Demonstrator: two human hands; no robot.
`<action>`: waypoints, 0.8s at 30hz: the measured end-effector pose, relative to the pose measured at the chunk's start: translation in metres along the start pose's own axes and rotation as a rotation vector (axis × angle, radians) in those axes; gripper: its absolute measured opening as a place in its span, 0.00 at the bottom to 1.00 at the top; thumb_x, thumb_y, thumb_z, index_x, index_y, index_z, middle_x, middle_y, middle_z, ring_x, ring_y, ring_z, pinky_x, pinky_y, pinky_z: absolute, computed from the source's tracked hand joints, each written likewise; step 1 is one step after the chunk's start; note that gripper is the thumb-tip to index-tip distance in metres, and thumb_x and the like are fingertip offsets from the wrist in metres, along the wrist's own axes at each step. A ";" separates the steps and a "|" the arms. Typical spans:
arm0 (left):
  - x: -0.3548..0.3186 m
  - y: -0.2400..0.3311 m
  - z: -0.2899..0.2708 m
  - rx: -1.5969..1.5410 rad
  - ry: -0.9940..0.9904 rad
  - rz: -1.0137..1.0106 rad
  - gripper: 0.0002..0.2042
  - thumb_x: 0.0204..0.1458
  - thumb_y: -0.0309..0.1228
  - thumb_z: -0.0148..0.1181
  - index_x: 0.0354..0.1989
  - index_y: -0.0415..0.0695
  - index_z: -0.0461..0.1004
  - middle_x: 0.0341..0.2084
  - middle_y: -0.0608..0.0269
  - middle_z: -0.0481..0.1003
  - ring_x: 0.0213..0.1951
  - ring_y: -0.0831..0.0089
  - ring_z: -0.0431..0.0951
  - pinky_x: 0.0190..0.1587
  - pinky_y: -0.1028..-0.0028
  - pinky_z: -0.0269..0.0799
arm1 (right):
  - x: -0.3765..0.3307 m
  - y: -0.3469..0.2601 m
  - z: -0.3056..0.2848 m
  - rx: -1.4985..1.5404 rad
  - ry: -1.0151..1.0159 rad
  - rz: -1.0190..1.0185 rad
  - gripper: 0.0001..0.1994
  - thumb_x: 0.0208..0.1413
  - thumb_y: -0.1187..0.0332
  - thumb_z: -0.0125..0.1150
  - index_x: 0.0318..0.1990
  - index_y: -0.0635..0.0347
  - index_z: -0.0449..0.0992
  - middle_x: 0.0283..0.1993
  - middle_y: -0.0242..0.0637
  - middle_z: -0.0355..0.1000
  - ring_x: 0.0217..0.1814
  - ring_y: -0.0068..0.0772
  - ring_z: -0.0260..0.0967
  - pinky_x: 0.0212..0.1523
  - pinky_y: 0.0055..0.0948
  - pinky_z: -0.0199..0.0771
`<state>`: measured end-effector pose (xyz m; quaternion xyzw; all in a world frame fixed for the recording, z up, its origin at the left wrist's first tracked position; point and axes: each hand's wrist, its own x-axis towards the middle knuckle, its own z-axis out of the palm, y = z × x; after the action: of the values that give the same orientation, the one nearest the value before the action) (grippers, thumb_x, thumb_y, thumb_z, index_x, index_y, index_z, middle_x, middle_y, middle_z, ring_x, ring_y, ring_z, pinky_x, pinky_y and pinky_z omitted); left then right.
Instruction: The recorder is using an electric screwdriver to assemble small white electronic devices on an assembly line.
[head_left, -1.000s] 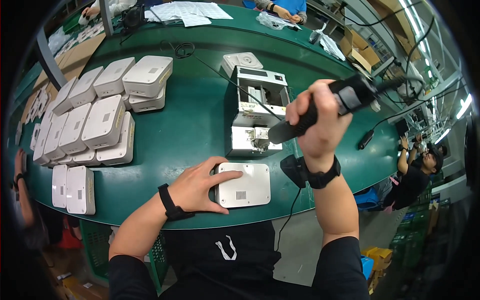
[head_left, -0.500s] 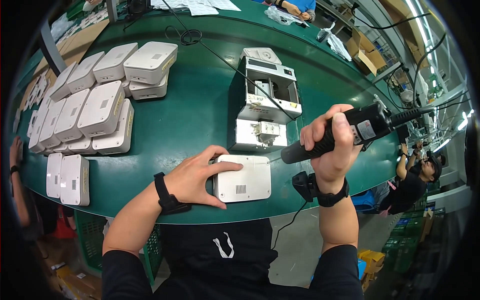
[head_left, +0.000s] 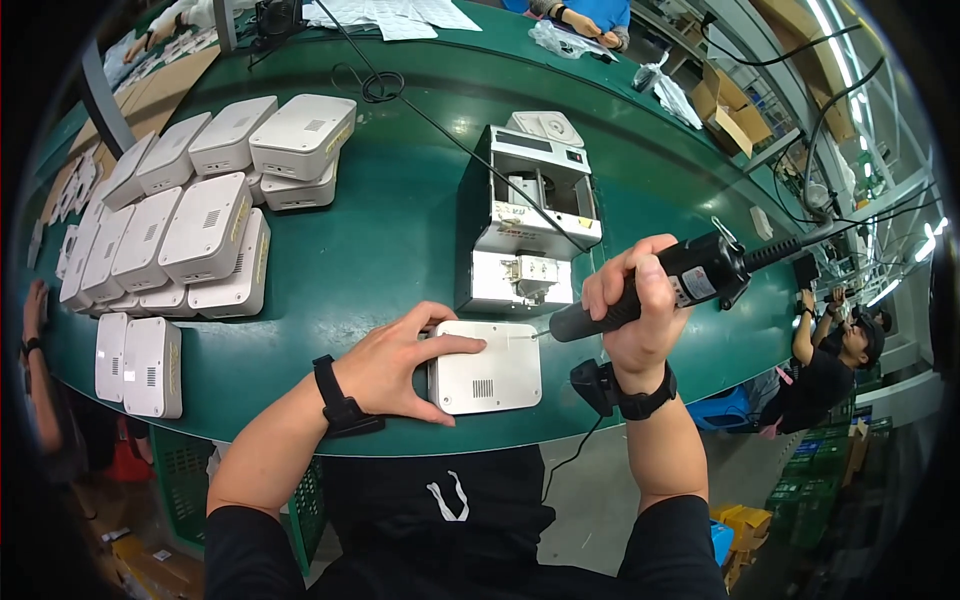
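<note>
A white plastic device housing (head_left: 490,372) lies flat near the table's front edge, its vent slots and corner screw holes facing up. My left hand (head_left: 398,362) grips it from the left, index finger across the top and thumb at the near left corner. In my right hand (head_left: 640,302) is a black electric screwdriver (head_left: 590,318), held nearly level with its bit pointing left. The thin bit reaches the housing's far right corner; I cannot tell whether it touches. Just beyond the housing stands a silver and black screw feeder (head_left: 530,215).
Stacked white housings (head_left: 205,230) fill the left side, with two more standing (head_left: 152,368) near the front edge. A black cable (head_left: 440,125) crosses above the green table (head_left: 390,220). Other people work at the far side and at the right.
My right hand has brought the electric screwdriver left and slightly down, its bit now over the housing's far right corner. My left hand keeps its hold on the housing.
</note>
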<state>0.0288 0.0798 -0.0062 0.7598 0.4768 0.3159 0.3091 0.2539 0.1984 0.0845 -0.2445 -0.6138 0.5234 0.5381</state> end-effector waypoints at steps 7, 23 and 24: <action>-0.001 -0.002 0.003 0.003 0.019 0.024 0.39 0.30 0.43 0.80 0.58 0.58 0.73 0.54 0.56 0.64 0.53 0.55 0.72 0.55 0.62 0.72 | 0.026 -0.026 0.016 0.048 0.055 -0.099 0.09 0.61 0.63 0.49 0.37 0.60 0.65 0.19 0.35 0.61 0.16 0.28 0.59 0.22 0.32 0.66; -0.001 -0.005 0.003 -0.020 0.016 0.040 0.40 0.30 0.44 0.79 0.60 0.62 0.70 0.55 0.55 0.63 0.53 0.55 0.72 0.54 0.62 0.73 | 0.012 -0.016 0.039 0.100 -0.031 -0.025 0.10 0.61 0.63 0.48 0.39 0.61 0.64 0.18 0.37 0.60 0.14 0.28 0.58 0.20 0.32 0.64; -0.001 -0.004 0.003 -0.017 0.018 0.043 0.40 0.31 0.44 0.79 0.60 0.62 0.70 0.55 0.55 0.63 0.53 0.55 0.72 0.54 0.62 0.73 | 0.011 -0.010 0.039 0.097 -0.034 -0.015 0.10 0.60 0.63 0.48 0.39 0.61 0.64 0.18 0.37 0.60 0.14 0.28 0.57 0.20 0.32 0.65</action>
<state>0.0287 0.0802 -0.0116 0.7645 0.4604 0.3331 0.3043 0.2179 0.1897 0.1033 -0.2046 -0.5986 0.5527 0.5425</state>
